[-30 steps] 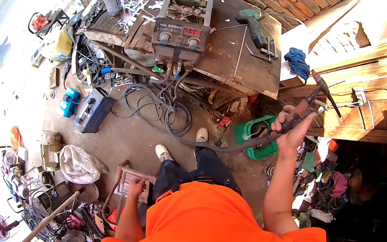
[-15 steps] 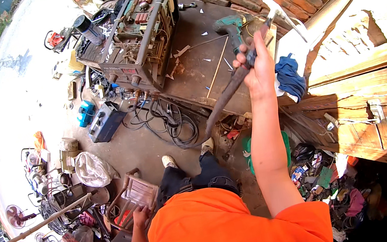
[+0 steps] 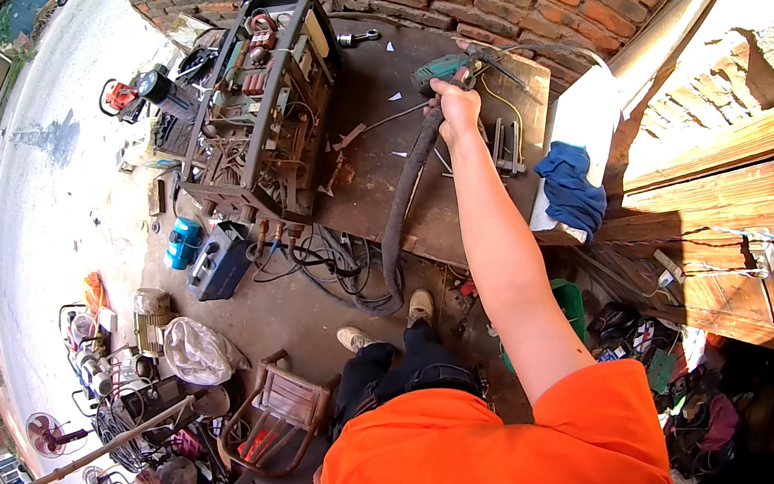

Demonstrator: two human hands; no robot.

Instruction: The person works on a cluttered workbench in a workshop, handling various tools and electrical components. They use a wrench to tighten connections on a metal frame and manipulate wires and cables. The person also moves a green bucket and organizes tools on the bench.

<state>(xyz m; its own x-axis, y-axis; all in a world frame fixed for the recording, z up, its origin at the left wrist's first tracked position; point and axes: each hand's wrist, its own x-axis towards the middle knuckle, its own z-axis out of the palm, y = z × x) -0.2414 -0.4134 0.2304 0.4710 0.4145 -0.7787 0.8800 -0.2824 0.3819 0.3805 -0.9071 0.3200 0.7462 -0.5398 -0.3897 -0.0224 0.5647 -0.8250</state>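
My right hand (image 3: 458, 111) is reaching out over the workbench (image 3: 415, 161), closed round the handle end of a thick black cable (image 3: 405, 178). From there the cable hangs over the bench's front edge to the coiled cables on the floor. Just beyond my fingers lies a green power drill (image 3: 437, 70), partly covered by my hand. A metal holder (image 3: 505, 144) and a thin yellow wire lie to the right of my wrist. Only a sliver of my left arm shows beside the orange shirt; the left hand is hidden.
An opened electrical machine (image 3: 243, 153) with bare innards stands on the bench's left. A blue cloth (image 3: 569, 191) hangs at the right beside a wooden crate (image 3: 726, 178). A wooden chair (image 3: 277, 411), a dark blue box (image 3: 220, 260) and heaps of scrap crowd the floor.
My right hand has moved left and away from me with the cable, lowering it toward the bench beside the drill. My left hand has gone from the chair and out of view.
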